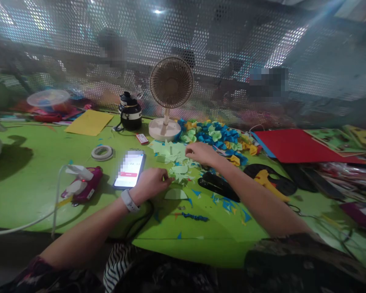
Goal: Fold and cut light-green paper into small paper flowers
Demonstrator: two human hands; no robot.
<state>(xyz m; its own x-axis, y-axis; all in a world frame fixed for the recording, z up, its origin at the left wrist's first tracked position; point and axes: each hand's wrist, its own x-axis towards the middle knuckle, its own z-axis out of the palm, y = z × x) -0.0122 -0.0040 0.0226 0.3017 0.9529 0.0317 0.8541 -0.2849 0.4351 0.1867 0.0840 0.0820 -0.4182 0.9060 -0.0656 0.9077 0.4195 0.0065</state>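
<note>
Reaching over a green table (33,171), both hands work at a small heap of pale green paper pieces (172,152) that lies in the middle of the frame, just in front of the foot of a small fan (171,91). The left hand (151,183) is at the lower left edge of the heap, with the fingers curled in and the fingertips touching the nearest pieces; I cannot tell if it really pinches one of them. The right hand (201,152) lies on the right side of the heap, palm down, fingers bent onto the paper, and here too the grip is not clear. A light watch (129,200) is on the left wrist. Just left of the left hand lies a phone (129,169) with a lit screen, and further left a roll of tape (102,152) and a pink glue gun (83,185) with a white cable. Below the left hand lies a half-round green piece (175,194), with small blue scraps near it. Behind the right hand is a pile of blue, yellow and green paper flowers (216,136), and to the right of it a red sheet (295,144). A yellow sheet (88,122) lies in the upper left part of the table.
</note>
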